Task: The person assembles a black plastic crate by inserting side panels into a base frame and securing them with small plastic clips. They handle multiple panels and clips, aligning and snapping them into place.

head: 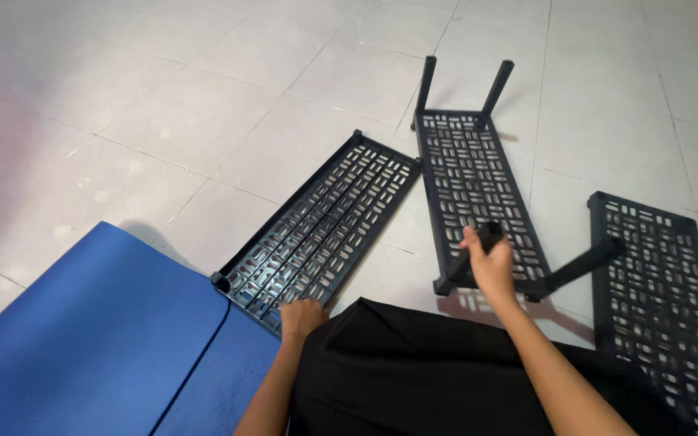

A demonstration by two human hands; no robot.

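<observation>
While left hand (pixel 300 316) presses one shelf panel (pixel 321 226), right hand (pixel 490 262) grips a leg (pixel 478 246) (black).

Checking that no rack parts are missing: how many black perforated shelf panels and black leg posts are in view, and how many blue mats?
Black perforated shelf panels: 3
Black leg posts: 4, one gripped by the right hand
Blue mat: 1
Total: 8
</observation>
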